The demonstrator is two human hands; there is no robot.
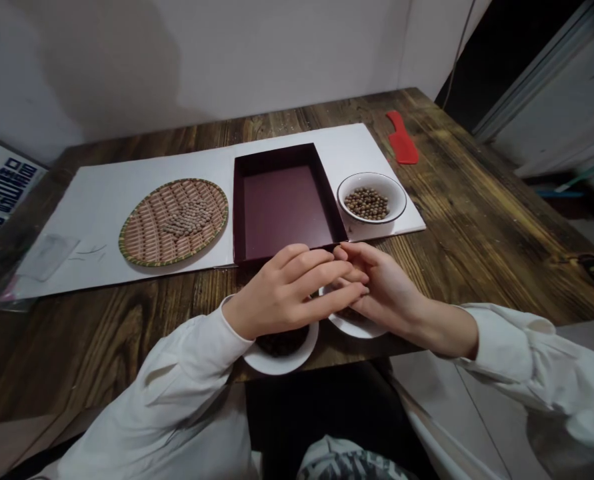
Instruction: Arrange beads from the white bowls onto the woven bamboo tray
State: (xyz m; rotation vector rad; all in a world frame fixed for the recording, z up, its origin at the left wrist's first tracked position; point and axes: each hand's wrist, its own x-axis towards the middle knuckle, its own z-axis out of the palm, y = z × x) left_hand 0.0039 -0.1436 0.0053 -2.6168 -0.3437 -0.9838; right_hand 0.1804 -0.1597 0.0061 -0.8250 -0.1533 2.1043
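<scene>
My left hand (297, 287) and my right hand (389, 290) meet in front of the dark maroon box (287, 207). Their fingertips come together, closed around something too small or too hidden to make out. Under my left hand is a white bowl (281, 365) with dark small pieces in it. A second white bowl (359, 330) sits below my right hand, its contents mostly covered by the fingers. Beyond my right hand, a white dark-rimmed bowl (349, 180) holds many round brown beads (369, 203).
A round woven tray (141, 227) with small beads (189, 219) lies on a white board (101, 193), left of the box. A clear plastic bag (49, 257) is at the board's left end. Far right on the wooden table (477, 220) lies a red comb-like tool (403, 143).
</scene>
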